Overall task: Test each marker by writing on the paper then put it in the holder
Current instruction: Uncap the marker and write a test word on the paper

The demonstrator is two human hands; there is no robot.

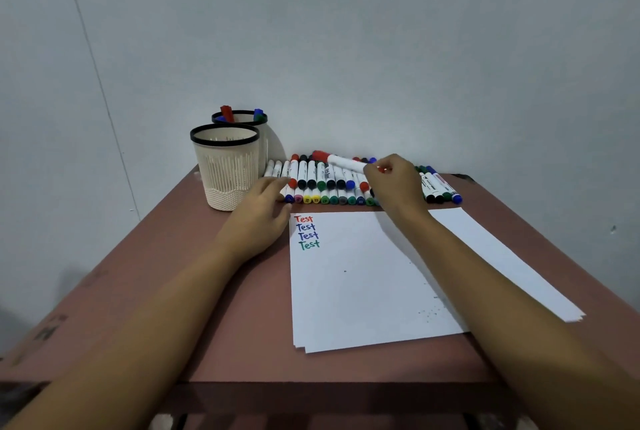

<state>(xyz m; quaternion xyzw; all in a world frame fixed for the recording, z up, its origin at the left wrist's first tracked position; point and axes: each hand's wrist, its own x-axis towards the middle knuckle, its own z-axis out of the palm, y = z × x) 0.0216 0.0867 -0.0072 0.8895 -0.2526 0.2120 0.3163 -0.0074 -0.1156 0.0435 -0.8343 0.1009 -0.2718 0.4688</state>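
My right hand pinches a white marker with a red cap, lifted just above the rows of markers lying along the wall. Flat on the table lies my left hand, its fingers relaxed, touching the left end of the marker rows. The white paper in front carries the word "Test" written several times in red, blue and green. Two cream holders with black rims stand at the left: the near holder shows no markers, the far holder has red and blue markers in it.
The reddish-brown table ends at a front edge near me and meets the grey wall at the back. A second stack of white paper lies to the right, partly under my right forearm.
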